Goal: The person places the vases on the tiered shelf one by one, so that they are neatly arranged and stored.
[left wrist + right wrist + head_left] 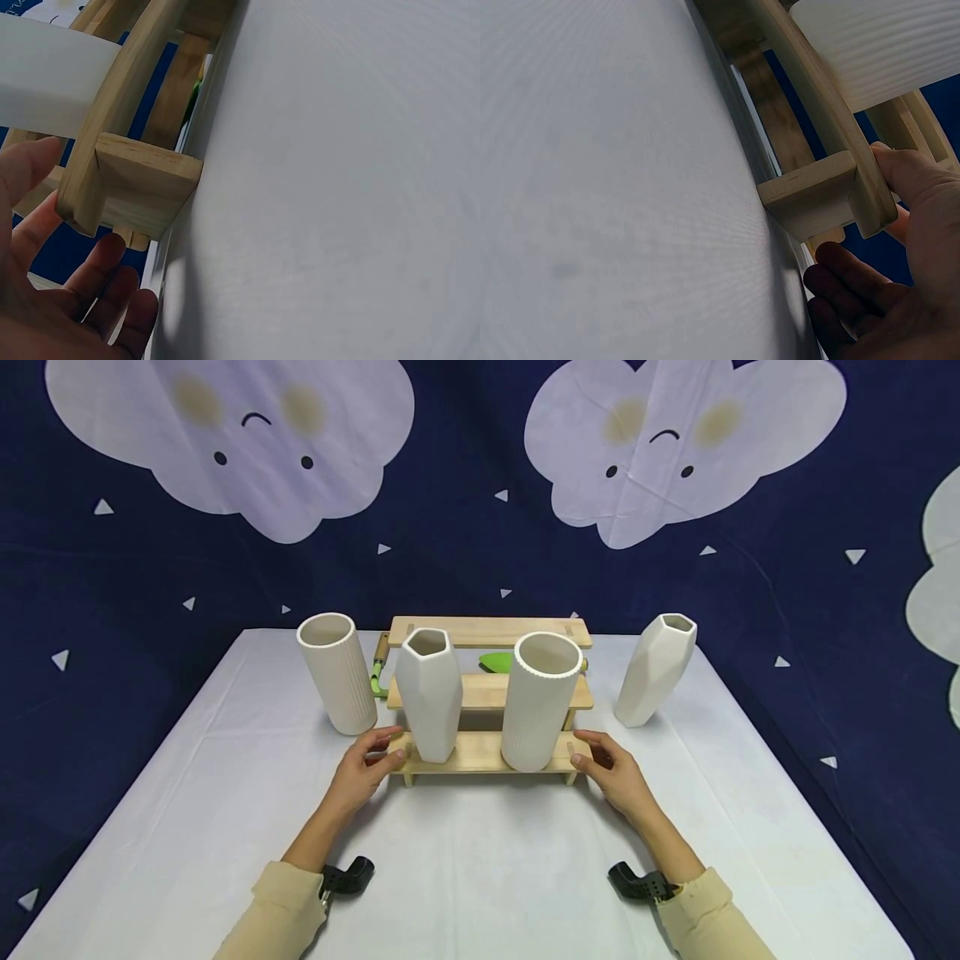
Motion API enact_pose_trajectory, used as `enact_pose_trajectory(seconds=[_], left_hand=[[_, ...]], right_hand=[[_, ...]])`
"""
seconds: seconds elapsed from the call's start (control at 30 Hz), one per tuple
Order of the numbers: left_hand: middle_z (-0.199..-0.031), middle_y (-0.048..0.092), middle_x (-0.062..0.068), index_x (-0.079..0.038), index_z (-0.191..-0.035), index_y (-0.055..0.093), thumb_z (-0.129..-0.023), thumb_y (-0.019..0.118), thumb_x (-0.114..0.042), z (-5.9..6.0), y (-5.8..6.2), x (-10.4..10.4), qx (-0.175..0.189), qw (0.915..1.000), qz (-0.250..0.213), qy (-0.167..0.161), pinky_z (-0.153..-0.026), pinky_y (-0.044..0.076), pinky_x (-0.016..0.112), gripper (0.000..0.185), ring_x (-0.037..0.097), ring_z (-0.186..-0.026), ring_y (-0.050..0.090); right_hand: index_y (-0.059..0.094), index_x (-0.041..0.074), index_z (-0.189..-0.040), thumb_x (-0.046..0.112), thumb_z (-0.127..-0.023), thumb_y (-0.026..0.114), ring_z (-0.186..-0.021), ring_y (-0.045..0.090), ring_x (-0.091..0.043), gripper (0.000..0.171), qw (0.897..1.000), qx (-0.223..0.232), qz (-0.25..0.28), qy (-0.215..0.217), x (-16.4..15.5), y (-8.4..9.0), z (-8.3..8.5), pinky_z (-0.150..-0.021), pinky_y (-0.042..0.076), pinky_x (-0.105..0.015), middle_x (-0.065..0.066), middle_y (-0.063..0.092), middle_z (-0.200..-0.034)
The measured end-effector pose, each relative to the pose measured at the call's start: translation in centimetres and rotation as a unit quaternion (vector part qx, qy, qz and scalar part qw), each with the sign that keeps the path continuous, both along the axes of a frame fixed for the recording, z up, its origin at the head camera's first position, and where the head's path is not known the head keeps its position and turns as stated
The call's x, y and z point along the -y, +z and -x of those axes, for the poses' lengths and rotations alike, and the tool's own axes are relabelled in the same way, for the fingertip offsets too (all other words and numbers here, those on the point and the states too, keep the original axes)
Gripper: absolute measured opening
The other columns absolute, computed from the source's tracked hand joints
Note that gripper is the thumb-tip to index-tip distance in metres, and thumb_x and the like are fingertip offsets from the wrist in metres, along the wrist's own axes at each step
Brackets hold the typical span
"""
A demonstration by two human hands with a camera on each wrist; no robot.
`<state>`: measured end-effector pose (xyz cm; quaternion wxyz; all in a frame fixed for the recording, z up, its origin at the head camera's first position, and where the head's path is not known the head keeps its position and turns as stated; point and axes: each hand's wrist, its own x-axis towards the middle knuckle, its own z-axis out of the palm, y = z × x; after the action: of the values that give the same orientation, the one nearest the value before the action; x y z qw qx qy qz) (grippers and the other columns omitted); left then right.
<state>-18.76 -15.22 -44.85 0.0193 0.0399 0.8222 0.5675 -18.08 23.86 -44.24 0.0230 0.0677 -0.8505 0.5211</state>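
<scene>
Desk (480, 893), draped in a lightly creased white cloth (750, 827), spreading out around left grip (366, 768) and right grip (613, 775). Room closed off beyond both by a navy backdrop (465, 547), scattered with white triangles and pale clouds (247, 435) (faces upside down, mouths above eyes). Wooden rack (477, 753), three tiers, standing on the desk between the grips: left pinches one end of the lowest tier, right pinches the other. On that tier, faceted vase (430, 702) just beside left grip, ribbed vase (534, 718) near right. Second ribbed vase (341, 681) on the cloth beyond left grip; second faceted vase (654, 677) beyond right grip, farther outward. Well past both grips, behind the vases: green blade (493, 662) and wooden-handled tool (381, 660), partly hidden.
</scene>
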Motion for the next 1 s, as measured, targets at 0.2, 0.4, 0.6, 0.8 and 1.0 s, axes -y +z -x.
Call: enact_pose_trajectory(seconds=[0.2,0.4,0.6,0.8,1.0], left_hand=[[-0.124,0.056,0.015,-0.016,-0.13,0.054,-0.09,0.063,-0.025,0.1,-0.2,-0.1,-0.009,0.9999,-0.003,-0.004,-0.081,0.046,0.031,0.042,0.029,-0.106,0.055],[-0.121,0.057,0.016,-0.014,-0.13,0.055,-0.089,0.064,-0.025,0.2,-0.4,-0.2,-0.02,0.9998,0.003,-0.006,-0.079,0.046,0.029,0.042,0.024,-0.101,0.055],[-0.121,0.057,0.014,-0.016,-0.129,0.055,-0.089,0.064,-0.025,0.4,-0.5,-0.5,-0.001,1.0,0.007,-0.005,-0.073,0.046,0.028,0.043,0.019,-0.095,0.054],[-0.123,0.057,0.013,-0.017,-0.13,0.054,-0.089,0.064,-0.028,0.5,-0.5,-0.8,0.006,0.9999,0.011,-0.007,-0.075,0.046,0.027,0.043,0.022,-0.099,0.054],[-0.122,0.057,0.011,-0.019,-0.129,0.055,-0.088,0.065,-0.029,0.5,-0.6,-0.9,0.012,0.9999,0.01,-0.004,-0.075,0.045,0.027,0.043,0.02,-0.097,0.052]], right_hand=[[0.051,0.003,-0.132,0.016,-0.091,0.062,-0.099,0.055,-0.006,0.044,1.0,0.002,-0.007,-0.001,0.8,1.8,-0.9,-0.082,0.044,-0.015,-0.023,0.06,-0.121],[0.052,0.003,-0.131,0.016,-0.091,0.062,-0.1,0.055,-0.006,0.044,1.0,0.001,-0.007,0.0,0.8,1.9,-1.0,-0.083,0.044,-0.016,-0.023,0.06,-0.121],[0.052,0.004,-0.132,0.016,-0.091,0.062,-0.1,0.055,-0.007,0.044,1.0,0.003,-0.004,-0.001,0.7,1.7,-0.9,-0.082,0.044,-0.015,-0.022,0.06,-0.121],[0.051,0.004,-0.132,0.017,-0.091,0.062,-0.1,0.055,-0.009,0.044,1.0,0.004,-0.006,0.0,0.7,1.6,-0.8,-0.082,0.044,-0.015,-0.022,0.059,-0.122],[0.051,0.004,-0.132,0.017,-0.091,0.062,-0.099,0.054,-0.004,0.044,1.0,0.0,-0.009,0.002,0.6,1.5,-0.8,-0.083,0.044,-0.015,-0.022,0.059,-0.122]])
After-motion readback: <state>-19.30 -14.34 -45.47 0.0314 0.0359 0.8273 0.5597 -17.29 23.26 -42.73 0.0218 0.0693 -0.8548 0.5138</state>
